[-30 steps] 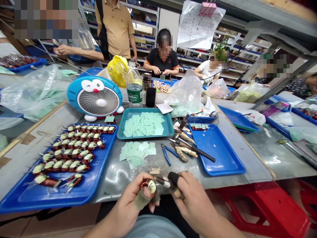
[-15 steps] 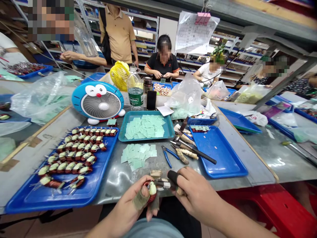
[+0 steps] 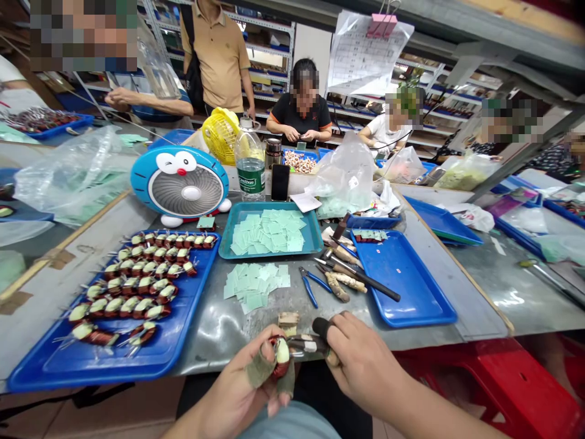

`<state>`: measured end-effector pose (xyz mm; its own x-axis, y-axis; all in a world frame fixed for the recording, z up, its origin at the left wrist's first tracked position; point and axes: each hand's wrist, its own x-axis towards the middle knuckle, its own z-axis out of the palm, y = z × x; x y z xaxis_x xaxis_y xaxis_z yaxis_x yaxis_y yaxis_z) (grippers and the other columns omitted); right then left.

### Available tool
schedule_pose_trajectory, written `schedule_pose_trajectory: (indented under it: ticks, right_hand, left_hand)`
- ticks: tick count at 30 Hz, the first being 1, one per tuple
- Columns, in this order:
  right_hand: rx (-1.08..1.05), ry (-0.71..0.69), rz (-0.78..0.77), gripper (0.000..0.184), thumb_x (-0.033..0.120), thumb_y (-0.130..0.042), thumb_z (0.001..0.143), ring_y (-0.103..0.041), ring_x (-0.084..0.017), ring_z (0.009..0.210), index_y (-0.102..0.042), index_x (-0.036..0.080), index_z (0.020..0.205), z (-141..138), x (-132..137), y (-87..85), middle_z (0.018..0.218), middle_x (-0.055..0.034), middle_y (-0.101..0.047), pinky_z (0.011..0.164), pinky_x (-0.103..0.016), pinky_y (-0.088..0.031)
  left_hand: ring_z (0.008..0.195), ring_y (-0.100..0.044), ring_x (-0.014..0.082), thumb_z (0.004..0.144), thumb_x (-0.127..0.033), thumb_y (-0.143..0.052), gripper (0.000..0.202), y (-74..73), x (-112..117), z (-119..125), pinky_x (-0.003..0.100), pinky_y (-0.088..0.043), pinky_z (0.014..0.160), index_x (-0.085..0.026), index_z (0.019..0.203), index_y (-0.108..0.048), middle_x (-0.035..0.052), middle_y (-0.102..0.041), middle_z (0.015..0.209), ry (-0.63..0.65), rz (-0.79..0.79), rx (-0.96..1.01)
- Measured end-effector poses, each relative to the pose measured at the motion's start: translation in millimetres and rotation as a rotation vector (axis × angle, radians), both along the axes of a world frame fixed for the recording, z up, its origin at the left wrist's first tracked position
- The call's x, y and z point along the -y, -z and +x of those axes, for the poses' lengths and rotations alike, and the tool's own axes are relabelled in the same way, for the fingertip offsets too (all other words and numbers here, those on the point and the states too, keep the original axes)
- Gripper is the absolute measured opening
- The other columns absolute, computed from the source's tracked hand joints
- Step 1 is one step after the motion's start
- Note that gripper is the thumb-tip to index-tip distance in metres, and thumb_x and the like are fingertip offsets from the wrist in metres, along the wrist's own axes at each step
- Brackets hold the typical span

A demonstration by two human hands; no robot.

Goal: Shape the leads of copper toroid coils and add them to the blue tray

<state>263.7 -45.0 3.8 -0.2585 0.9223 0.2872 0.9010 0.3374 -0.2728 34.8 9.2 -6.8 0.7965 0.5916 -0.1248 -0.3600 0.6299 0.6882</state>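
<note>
My left hand grips a coil wound with reddish-brown wire, with a pale yellow-green patch facing up. Dull green wraps cover its thumb and a finger. My right hand is closed around a slim hand tool with a metal front part and a white band; its exact kind is not clear. A black cover sits on one right finger. The tool's tip reaches the right side of the coil, though the contact point is partly hidden. A small wooden block lies just beyond on the bench.
Rows of similar coils fill a blue tray at left. Green square sheets lie loose and in a teal tray. Blue-handled pliers, a hammer and another blue tray are at right. Co-workers sit opposite.
The tool in my right hand has turned slightly, its tip staying at the coil. My left hand has shifted a little, still gripping the coil.
</note>
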Motion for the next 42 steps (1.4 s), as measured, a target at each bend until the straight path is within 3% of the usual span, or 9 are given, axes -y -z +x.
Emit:
schedule_pose_trajectory:
  ticks: [5,11,15,19,23,32,36,40,42]
  right_hand:
    - [-0.079,0.079,0.087,0.019,0.004,-0.047,0.081,-0.04,-0.015,0.09,-0.06,0.014,0.09,-8,4,13.5,0.095,-0.0063,-0.056,0.08,-0.025,-0.03]
    - [-0.491,0.297,-0.327,0.03,0.041,-0.052,0.101,-0.052,-0.008,0.08,-0.061,0.012,0.103,8,19,19.2,0.087,-0.0046,-0.06,0.073,-0.016,-0.043]
    - [-0.924,0.367,-0.281,0.048,0.046,-0.063,0.096,-0.064,-0.009,0.092,-0.055,0.016,0.132,-4,25,-5.8,0.104,-0.0066,-0.066,0.086,-0.017,-0.053]
    - [-1.404,0.371,-0.034,0.051,0.04,-0.066,0.096,-0.066,-0.016,0.119,-0.046,0.022,0.14,-34,23,-46.7,0.133,-0.0117,-0.061,0.102,-0.028,-0.059]
    - [-1.324,0.113,0.156,0.035,0.019,-0.061,0.098,-0.071,-0.016,0.111,-0.053,0.027,0.131,-44,20,-71.2,0.114,-0.0059,-0.068,0.098,-0.033,-0.063]
    - [-1.195,-0.018,0.429,0.029,0.015,-0.052,0.101,-0.069,-0.016,0.115,-0.052,0.022,0.129,-56,8,-61.0,0.113,-0.0056,-0.065,0.102,-0.037,-0.062]
    - [-1.113,-0.138,0.256,0.033,0.012,-0.057,0.097,-0.069,-0.016,0.116,-0.056,0.023,0.128,-51,7,-63.6,0.115,-0.0066,-0.066,0.1,-0.033,-0.062]
    - [-1.428,0.266,0.547,0.03,0.025,-0.062,0.096,-0.072,-0.019,0.103,-0.054,0.027,0.125,-24,9,-64.4,0.104,-0.0025,-0.064,0.094,-0.049,-0.062]
    - [-1.49,0.489,0.381,0.045,0.034,-0.073,0.089,-0.072,-0.019,0.095,-0.05,0.026,0.127,-8,14,-46.6,0.104,-0.0033,-0.065,0.089,-0.043,-0.062]
  left_hand:
    - [0.061,-0.053,0.0093,0.096,-0.064,-0.055,0.045,-0.4,-3,-2,0.016,-0.039,0.053,-0.02,0.105,-0.06,-0.0004,-0.055,0.073,-0.011,0.071,-0.031]
    - [0.083,-0.06,0.0177,0.099,-0.055,-0.059,0.039,-11.6,-29,-21,0.027,-0.048,0.076,-0.021,0.116,-0.061,0.0057,-0.066,0.095,-0.046,0.763,-0.489]
    - [0.09,-0.064,0.0195,0.098,-0.049,-0.062,0.036,-17.1,-43,-20,0.027,-0.047,0.082,-0.024,0.124,-0.061,0.004,-0.07,0.104,-0.067,0.961,-0.581]
    - [0.091,-0.064,0.0201,0.096,-0.055,-0.062,0.042,-16.2,-45,-13,0.027,-0.048,0.082,-0.023,0.123,-0.064,0.0048,-0.07,0.104,-0.035,0.937,-0.538]
    - [0.084,-0.061,0.0181,0.096,-0.057,-0.062,0.042,-17.1,-42,-7,0.025,-0.046,0.076,-0.02,0.116,-0.067,0.0037,-0.068,0.095,-0.013,0.904,-0.479]
    - [0.077,-0.063,0.0159,0.096,-0.036,-0.068,0.024,-25.6,-34,-9,0.022,-0.046,0.072,-0.019,0.112,-0.067,0.0029,-0.071,0.088,0.026,0.973,-0.397]
    - [0.081,-0.065,0.0168,0.095,-0.035,-0.07,0.027,-23.3,-30,-16,0.024,-0.048,0.076,-0.019,0.117,-0.067,0.0045,-0.073,0.094,-0.001,0.975,-0.366]
    - [0.079,-0.064,0.0164,0.095,-0.043,-0.07,0.031,-15.2,-27,-22,0.026,-0.048,0.074,-0.019,0.114,-0.065,0.0042,-0.07,0.09,-0.014,0.802,-0.378]
    - [0.079,-0.064,0.0168,0.093,-0.052,-0.07,0.04,-10.3,-26,-23,0.028,-0.049,0.073,-0.019,0.113,-0.062,0.0047,-0.068,0.091,-0.016,0.619,-0.32]
